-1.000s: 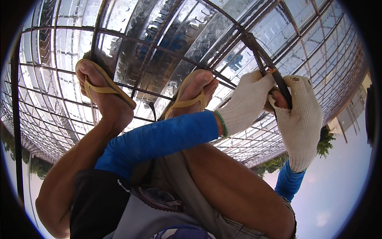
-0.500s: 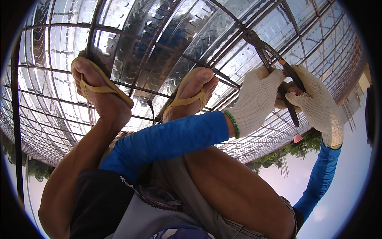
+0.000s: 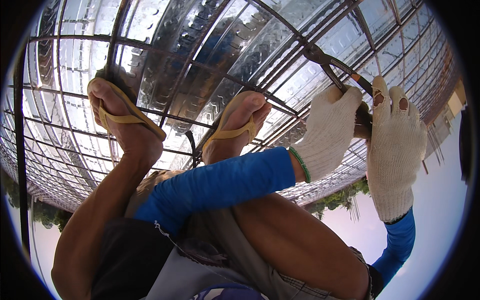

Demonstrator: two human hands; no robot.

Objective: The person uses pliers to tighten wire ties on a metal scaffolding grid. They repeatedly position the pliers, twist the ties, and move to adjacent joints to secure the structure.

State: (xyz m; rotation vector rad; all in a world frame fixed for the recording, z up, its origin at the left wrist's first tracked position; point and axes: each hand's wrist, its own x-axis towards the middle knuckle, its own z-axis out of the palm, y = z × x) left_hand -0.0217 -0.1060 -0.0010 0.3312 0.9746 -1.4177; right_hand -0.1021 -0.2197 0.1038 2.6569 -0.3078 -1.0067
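Observation:
Black-handled end-cutting nippers [image 3: 345, 70] reach up from my gloves to a crossing of rusty rebar [image 3: 302, 40], where their jaws sit. My left hand [image 3: 330, 130], in a white knitted glove with a green cuff, is closed around one handle. Beside it, my right hand [image 3: 395, 145] is turned back-side up with its fingers stretched out along the other handle. Skin shows through two holes in that glove's fingers. Its thumb and palm are hidden, as is whatever lies under the fingers. Any wire at the jaws is too small to make out.
The rebar grid spreads over shiny ribbed metal decking [image 3: 170, 55]. My feet, in yellow flip-flops [image 3: 132, 119], stand on it. A dark short bar [image 3: 191, 142] sticks up between them. A thick dark bar [image 3: 19, 150] runs along the left. Trees [image 3: 332, 200] show beyond the edge.
My right hand has loosened from around the handle, turned over and straightened its fingers. My left hand stays on the nippers, whose jaws remain near the same rebar crossing.

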